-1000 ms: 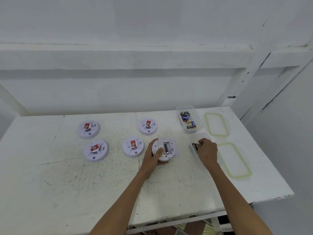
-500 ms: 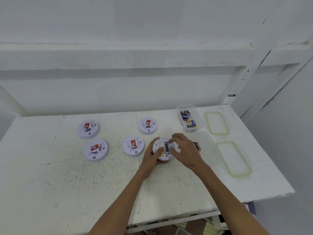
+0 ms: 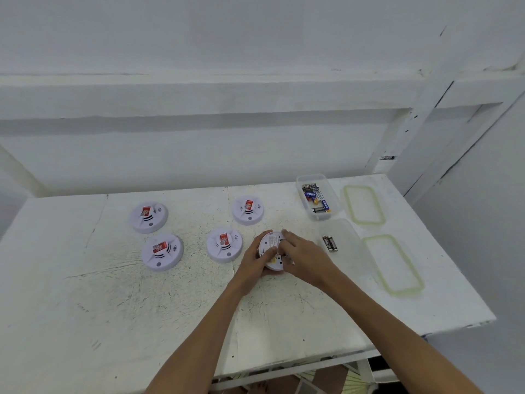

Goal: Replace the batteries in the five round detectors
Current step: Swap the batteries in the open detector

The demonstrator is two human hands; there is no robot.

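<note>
Both hands are on the flipped detector [image 3: 269, 242], which sits back side up on the white table [image 3: 142, 308], just right of centre and tipped a bit toward the camera. The left hand [image 3: 254, 261] grips it from the left: fingers curled round the near-left rim, thumb [image 3: 271, 251] laid across the labelled back. The right hand [image 3: 302, 257] covers the whole right half, bent fingers down on it and fingertips [image 3: 285, 234] reaching the far rim. Honestly I can't tell if it's pinching a battery or just pressing on the detector (the hand hides that part completely). The other four are face up with red stickers, all left of the hands: back-left detector [image 3: 148, 216], front-left detector [image 3: 162, 251], middle detector [image 3: 224, 244] just beside the left hand, and back-middle detector [image 3: 248, 209]. To the right of the hands, a clear tub [image 3: 352, 251] has two dark batteries [image 3: 330, 243] lying side by side in its near-left end, near the right hand but not touching it. Behind it is a smaller battery box [image 3: 310, 176] with a jumble of batteries. Two green-rimmed lids lie flat further right, the far lid [image 3: 364, 204] and the near lid [image 3: 393, 264].
</note>
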